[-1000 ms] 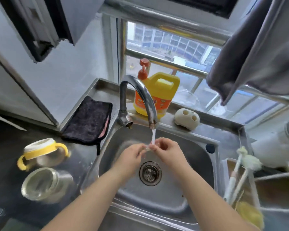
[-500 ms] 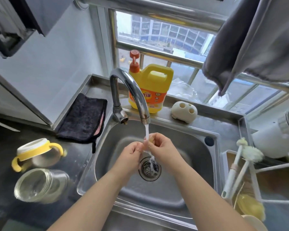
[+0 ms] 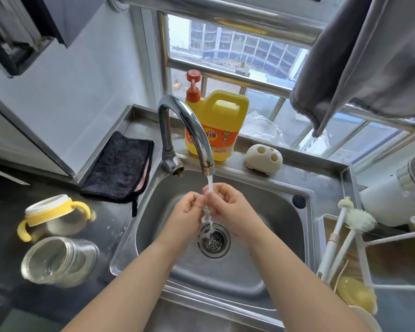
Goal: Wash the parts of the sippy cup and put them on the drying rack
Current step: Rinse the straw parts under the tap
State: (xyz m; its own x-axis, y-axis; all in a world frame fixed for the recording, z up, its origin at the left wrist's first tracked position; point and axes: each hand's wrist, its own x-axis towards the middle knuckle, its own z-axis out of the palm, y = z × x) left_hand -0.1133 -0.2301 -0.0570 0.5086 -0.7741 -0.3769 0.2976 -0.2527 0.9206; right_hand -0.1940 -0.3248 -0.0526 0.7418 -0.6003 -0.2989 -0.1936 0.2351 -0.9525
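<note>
Over sink [image 3: 261, 267]: both hands under tap [image 3: 189, 130] stream.
Left hand [image 3: 187, 212]: curled, pinching small clear part, barely visible.
Right hand [image 3: 228, 204]: curled, pinching same part.
Left counter: lid [image 3: 53, 212], cup [image 3: 58, 259].

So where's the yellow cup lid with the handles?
The yellow-handled lid sits on the counter left of the sink, between the dark cloth and the clear cup.

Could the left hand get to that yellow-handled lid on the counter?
Probably yes. The lid sits in the open on the counter left of the sink, nothing in between. But the left hand is busy under the running water, so it would have to free up first.
</note>
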